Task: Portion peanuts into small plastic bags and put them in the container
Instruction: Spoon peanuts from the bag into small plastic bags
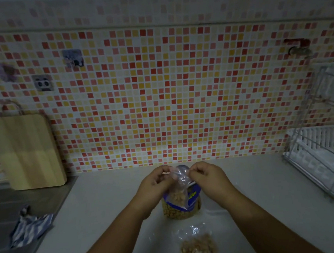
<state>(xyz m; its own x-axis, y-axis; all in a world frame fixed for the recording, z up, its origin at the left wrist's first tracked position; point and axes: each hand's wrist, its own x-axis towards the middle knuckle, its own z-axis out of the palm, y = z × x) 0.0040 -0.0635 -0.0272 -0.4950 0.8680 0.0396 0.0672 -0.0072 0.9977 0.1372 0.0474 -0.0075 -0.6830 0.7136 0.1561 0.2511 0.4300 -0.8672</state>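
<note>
Pinching the top of a small peanut bag, the left hand and right hand hold it over the peanut package on the grey counter. Nearer than them lies a filled bag; beyond, a mosaic wall; leftward a sink, rightward a dish rack.

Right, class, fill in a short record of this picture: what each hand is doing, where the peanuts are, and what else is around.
left hand: pinches the bag top
right hand: pinches the bag top, other side
bag: clear, some peanuts inside, held up, jar behind it
jar: blue label, peanuts inside, stands on the counter
second bag: peanuts inside, lies on the counter nearer the camera
also: board against the wall at left, striped cloth at left, rack at right
</note>
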